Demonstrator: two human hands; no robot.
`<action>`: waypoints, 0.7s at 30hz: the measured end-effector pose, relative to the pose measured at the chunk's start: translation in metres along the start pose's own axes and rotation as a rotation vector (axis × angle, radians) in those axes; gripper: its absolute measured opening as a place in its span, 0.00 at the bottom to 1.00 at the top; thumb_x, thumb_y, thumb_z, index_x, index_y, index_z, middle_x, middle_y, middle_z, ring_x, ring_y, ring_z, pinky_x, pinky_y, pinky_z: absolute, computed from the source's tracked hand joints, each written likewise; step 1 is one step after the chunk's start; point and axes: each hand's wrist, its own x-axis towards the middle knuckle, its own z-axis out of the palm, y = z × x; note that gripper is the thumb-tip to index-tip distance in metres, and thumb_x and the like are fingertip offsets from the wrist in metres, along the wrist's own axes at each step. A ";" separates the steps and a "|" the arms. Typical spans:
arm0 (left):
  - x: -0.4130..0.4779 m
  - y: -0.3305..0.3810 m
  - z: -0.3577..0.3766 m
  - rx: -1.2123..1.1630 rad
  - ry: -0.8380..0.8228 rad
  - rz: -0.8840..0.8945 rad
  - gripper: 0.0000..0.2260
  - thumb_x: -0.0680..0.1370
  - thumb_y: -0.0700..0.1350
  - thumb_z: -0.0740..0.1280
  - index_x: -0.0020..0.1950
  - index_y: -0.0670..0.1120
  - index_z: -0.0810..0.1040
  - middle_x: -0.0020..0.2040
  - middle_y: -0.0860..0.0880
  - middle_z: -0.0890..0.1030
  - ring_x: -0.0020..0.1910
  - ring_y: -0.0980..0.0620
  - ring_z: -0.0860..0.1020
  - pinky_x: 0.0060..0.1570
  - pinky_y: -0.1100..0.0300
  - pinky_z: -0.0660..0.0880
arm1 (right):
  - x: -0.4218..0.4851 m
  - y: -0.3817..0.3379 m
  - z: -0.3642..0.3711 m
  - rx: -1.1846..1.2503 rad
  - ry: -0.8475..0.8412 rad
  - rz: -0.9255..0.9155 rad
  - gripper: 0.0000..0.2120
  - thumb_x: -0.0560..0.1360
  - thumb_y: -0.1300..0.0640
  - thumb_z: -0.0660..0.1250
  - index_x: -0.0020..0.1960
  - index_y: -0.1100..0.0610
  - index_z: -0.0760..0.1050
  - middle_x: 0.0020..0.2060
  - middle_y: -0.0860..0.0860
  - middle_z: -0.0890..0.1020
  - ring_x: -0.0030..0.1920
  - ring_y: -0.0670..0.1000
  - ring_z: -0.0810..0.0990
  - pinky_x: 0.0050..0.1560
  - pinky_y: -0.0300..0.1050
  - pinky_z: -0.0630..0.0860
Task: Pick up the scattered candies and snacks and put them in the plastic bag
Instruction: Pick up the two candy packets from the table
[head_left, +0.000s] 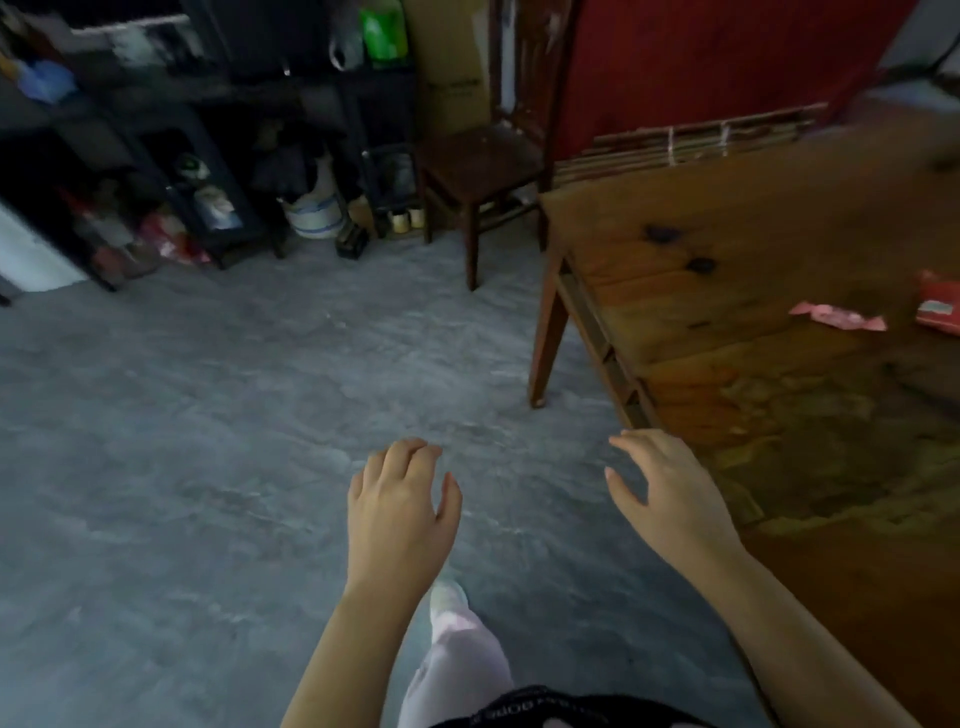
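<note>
A pink candy wrapper (837, 316) lies on the worn wooden table (727, 270) at the right. Beside it, cut off by the right edge, is a red snack packet (940, 309). My left hand (400, 512) hovers over the grey floor with fingers loosely curled and nothing in it. My right hand (670, 493) is raised near the table's front left corner, fingers apart and empty. Both hands are well short of the candy. No plastic bag is in view.
A dark wooden chair (480, 171) stands beyond the table's far left corner. Black shelves (208, 156) crowded with clutter line the back wall. A red cloth (701, 62) hangs behind the table. Grey concrete floor (208, 415) fills the left half.
</note>
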 end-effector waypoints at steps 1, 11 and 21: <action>0.022 -0.004 0.000 -0.007 -0.012 0.043 0.17 0.71 0.49 0.57 0.47 0.41 0.79 0.47 0.43 0.82 0.44 0.40 0.79 0.42 0.48 0.75 | 0.015 -0.005 -0.001 -0.005 0.023 0.015 0.15 0.70 0.58 0.69 0.56 0.61 0.75 0.52 0.58 0.80 0.54 0.57 0.77 0.53 0.48 0.74; 0.184 0.046 0.056 -0.157 -0.207 0.426 0.17 0.71 0.50 0.57 0.48 0.41 0.79 0.48 0.42 0.81 0.48 0.40 0.78 0.48 0.48 0.74 | 0.082 0.021 -0.024 -0.012 0.197 0.411 0.15 0.72 0.56 0.67 0.57 0.58 0.74 0.52 0.55 0.80 0.53 0.55 0.76 0.51 0.43 0.70; 0.245 0.189 0.129 -0.258 -0.414 0.757 0.16 0.71 0.50 0.58 0.49 0.42 0.78 0.48 0.44 0.81 0.47 0.44 0.78 0.47 0.50 0.74 | 0.093 0.132 -0.073 0.051 0.353 0.739 0.15 0.74 0.54 0.64 0.60 0.56 0.72 0.58 0.54 0.77 0.58 0.51 0.73 0.54 0.41 0.68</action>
